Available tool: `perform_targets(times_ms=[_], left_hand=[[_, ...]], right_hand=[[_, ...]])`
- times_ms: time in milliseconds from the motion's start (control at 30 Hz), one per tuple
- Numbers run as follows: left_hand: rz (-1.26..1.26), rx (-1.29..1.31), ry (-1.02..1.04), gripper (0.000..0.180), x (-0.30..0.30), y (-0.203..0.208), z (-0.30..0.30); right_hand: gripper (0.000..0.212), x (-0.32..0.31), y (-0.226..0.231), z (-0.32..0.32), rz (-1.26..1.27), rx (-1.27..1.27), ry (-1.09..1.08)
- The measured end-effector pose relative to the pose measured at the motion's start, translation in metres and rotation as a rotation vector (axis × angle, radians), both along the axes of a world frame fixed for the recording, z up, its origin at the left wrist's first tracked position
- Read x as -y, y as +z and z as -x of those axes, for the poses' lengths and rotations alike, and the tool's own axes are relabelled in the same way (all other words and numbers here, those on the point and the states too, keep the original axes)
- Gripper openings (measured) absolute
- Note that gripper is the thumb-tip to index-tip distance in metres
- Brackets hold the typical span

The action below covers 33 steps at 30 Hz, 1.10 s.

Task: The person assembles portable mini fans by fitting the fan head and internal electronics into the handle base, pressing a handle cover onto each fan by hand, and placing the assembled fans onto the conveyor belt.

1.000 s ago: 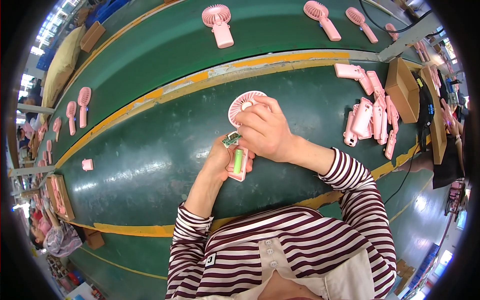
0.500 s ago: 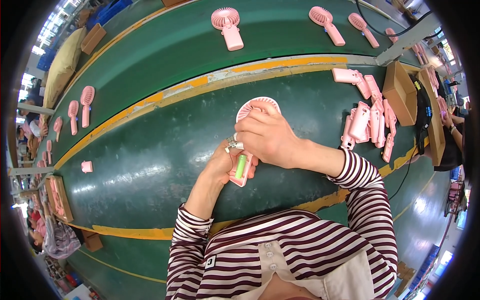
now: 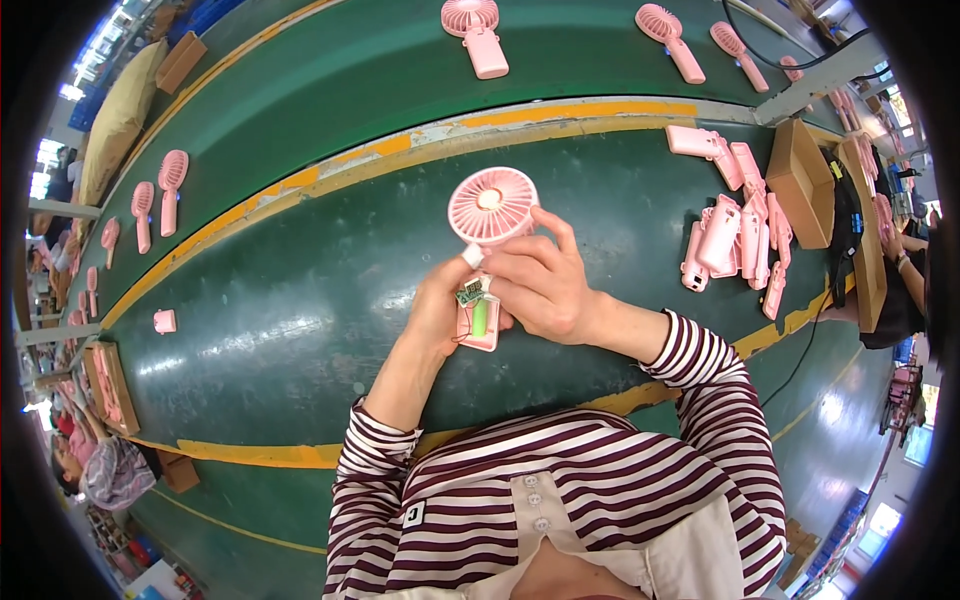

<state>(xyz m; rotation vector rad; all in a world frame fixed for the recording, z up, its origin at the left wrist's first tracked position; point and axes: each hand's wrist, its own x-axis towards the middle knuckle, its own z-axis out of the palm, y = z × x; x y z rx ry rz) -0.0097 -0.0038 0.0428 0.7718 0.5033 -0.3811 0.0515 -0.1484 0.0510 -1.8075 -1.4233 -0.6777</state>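
A pink handheld fan [image 3: 493, 205] is between my hands, its round grille pointing away from me. Its handle lies open and shows a green battery cell [image 3: 480, 318]. A small green circuit board [image 3: 470, 292] with thin wires sits loose above the cell. My left hand [image 3: 435, 308] is closed around the handle from the left, with a white wrap on the thumb tip. My right hand [image 3: 552, 290] grips from the right: its fingers curl at the fan's neck beside the board, and the index finger reaches the grille's lower edge. The right thumb is mostly hidden.
Pink handle shells [image 3: 720, 235] lie piled at the right, beside an open cardboard box [image 3: 800, 185]. More pink fans [image 3: 485, 50] lie on the green belt beyond the yellow-edged divider. A small pink part [image 3: 165, 321] rests at left. Other people sit at both sides.
My right hand has slid down off the fan's grille to its neck, uncovering the grille. The circuit board now faces up more plainly. The nearest fan on the far belt has shifted right.
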Motion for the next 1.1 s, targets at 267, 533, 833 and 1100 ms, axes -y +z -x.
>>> perform_targets(times_ms=[267,533,833,1100], left_hand=[[-0.059,0.040,0.258,0.029,0.015,0.000,-0.001],[-0.134,0.062,0.281,0.026,0.020,0.002,-0.004],[-0.126,0.013,0.234,0.025,0.025,-0.008,0.000],[-0.170,-0.045,0.277,0.030,0.023,-0.009,0.002]], right_hand=[[0.014,0.010,-0.017,-0.006,-0.026,0.018,-0.011],[0.015,0.014,-0.021,-0.007,0.033,-0.011,-0.049],[0.021,0.012,-0.020,-0.013,0.072,-0.106,0.015],[0.021,0.003,-0.020,-0.011,-0.020,-0.345,0.017]])
